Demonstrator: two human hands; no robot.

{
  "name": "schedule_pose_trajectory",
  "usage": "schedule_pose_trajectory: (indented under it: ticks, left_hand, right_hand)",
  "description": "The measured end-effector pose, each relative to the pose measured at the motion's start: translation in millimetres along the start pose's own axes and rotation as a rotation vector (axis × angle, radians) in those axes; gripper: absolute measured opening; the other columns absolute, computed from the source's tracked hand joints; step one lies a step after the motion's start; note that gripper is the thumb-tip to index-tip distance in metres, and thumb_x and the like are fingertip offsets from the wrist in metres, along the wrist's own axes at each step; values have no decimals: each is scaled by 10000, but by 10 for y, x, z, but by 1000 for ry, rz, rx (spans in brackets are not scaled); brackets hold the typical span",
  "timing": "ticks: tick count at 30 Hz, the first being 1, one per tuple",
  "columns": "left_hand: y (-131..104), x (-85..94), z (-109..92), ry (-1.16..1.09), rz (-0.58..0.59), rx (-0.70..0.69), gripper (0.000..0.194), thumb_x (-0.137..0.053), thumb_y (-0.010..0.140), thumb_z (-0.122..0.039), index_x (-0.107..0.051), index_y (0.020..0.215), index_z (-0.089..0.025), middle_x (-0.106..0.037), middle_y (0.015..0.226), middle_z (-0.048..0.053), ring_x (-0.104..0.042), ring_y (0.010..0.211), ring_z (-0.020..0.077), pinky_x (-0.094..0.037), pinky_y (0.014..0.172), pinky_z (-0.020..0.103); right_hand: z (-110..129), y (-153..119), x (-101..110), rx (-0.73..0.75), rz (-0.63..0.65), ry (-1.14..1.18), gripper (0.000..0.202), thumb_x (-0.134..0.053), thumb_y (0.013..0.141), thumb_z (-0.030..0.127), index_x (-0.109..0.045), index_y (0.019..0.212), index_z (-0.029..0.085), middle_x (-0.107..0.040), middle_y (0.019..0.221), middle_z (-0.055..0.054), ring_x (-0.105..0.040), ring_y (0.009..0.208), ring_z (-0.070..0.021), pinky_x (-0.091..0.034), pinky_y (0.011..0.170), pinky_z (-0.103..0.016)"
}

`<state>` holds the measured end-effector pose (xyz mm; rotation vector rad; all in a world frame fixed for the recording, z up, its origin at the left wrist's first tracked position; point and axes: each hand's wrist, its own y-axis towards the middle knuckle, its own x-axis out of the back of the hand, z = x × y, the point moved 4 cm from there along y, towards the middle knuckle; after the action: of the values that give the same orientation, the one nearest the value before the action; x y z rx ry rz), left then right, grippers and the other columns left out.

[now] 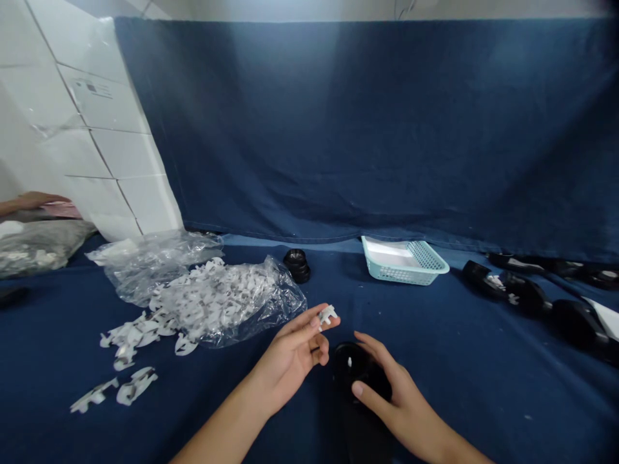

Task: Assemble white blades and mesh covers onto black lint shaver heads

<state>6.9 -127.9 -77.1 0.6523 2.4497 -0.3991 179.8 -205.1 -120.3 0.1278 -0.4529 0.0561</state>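
Between the thumb and fingers of my left hand [283, 374] is a small white plastic piece [327, 314] with short prongs, raised above the cloth. My right hand [401, 399] curls round the rounded end of a black plastic part [342, 354], thumb on the near side and fingers on the far side. A small white bit [349, 362] shows inside the dark part, whose lower length runs towards me and is hard to make out. Left of my hands, a heap of similar white pieces [217, 299] spills from a clear plastic bag [285, 293].
Two loose white pieces [137, 385] lie front left. Stacked black round parts [296, 265] and a light-blue basket [403, 277] stand at the back. Several black parts [527, 293] line the right. White boxes [116, 148] and another person's hand [39, 200] are far left.
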Motion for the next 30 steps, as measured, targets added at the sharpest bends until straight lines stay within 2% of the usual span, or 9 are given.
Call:
schedule_pose_trajectory:
  ticks: [4, 7, 9, 12, 16, 19, 22, 26, 30]
  left_hand:
    - [-19, -43, -25, 228, 72, -65, 422, -660, 871, -257, -564, 1273, -171, -677, 1018, 110, -560, 676, 120, -425, 632, 278]
    - [-29, -59, -11, 511, 106, -131, 376, -630, 891, -345, -597, 1228, -182, -649, 809, 37, -571, 665, 136, -416, 625, 279]
    - [-33, -67, 15, 633, 136, -157, 328, -597, 907, -368, -619, 1188, -199, -640, 818, 23, -564, 661, 129, -405, 612, 270]
    - [-40, -78, 44, 677, 164, -155, 299, -566, 925, -363, -619, 1180, -217, -656, 894, 33, -551, 676, 121, -394, 604, 259]
    - [-46, -88, 27, 546, 154, -111, 367, -631, 882, -340, -587, 1225, -217, -669, 1002, 69, -575, 750, 148, -416, 628, 268]
    - [-40, -82, -2, 441, 154, -100, 557, -769, 761, -259, -544, 1269, -216, -657, 1130, 97, -598, 952, 207, -444, 778, 310]
    - [-34, -65, -18, 452, 152, -125, 576, -784, 744, -241, -539, 1264, -208, -662, 1122, 96, -578, 1068, 239, -408, 916, 358]
    - [-71, -98, -19, 673, 168, -179, 491, -720, 804, -291, -551, 1261, -228, -648, 1005, 59, -588, 918, 214, -427, 834, 358]
    - [-157, -191, -79, 953, 179, -358, 439, -704, 797, -251, -598, 1222, -260, -562, 1036, 48, -524, 830, 185, -423, 738, 323]
  right_hand:
    - [33, 1, 10, 7, -13, 22, 627, -617, 877, 347, -311, 1424, 343, -515, 1410, -66, -434, 1334, -268, -282, 1125, -545]
    - [75, -7, 18, 9, -19, 36, 650, -639, 860, 363, -315, 1422, 316, -545, 1371, -91, -467, 1305, -276, -297, 1113, -549]
    - [94, -13, 18, 14, -11, 42, 662, -650, 852, 364, -314, 1420, 311, -557, 1352, -94, -487, 1286, -273, -309, 1107, -544]
    - [99, -17, 16, 37, -3, 51, 662, -654, 853, 355, -313, 1419, 316, -560, 1344, -91, -500, 1272, -270, -320, 1102, -541]
    - [84, -15, 12, 63, 2, 61, 660, -649, 859, 338, -308, 1423, 314, -553, 1351, -96, -504, 1265, -274, -335, 1092, -547]
    - [69, -18, 15, 43, -1, 38, 661, -654, 857, 335, -309, 1421, 331, -553, 1347, -85, -503, 1261, -274, -328, 1090, -557]
    - [68, -23, 19, 32, -2, 27, 665, -652, 858, 324, -304, 1423, 347, -562, 1334, -73, -509, 1254, -269, -335, 1085, -549]
    - [85, -27, 21, 45, -9, 40, 663, -657, 851, 330, -317, 1420, 325, -563, 1332, -85, -514, 1251, -277, -342, 1085, -543]
    - [98, -38, 15, 42, -8, 39, 676, -673, 835, 361, -323, 1411, 310, -561, 1333, -97, -510, 1252, -288, -345, 1079, -550]
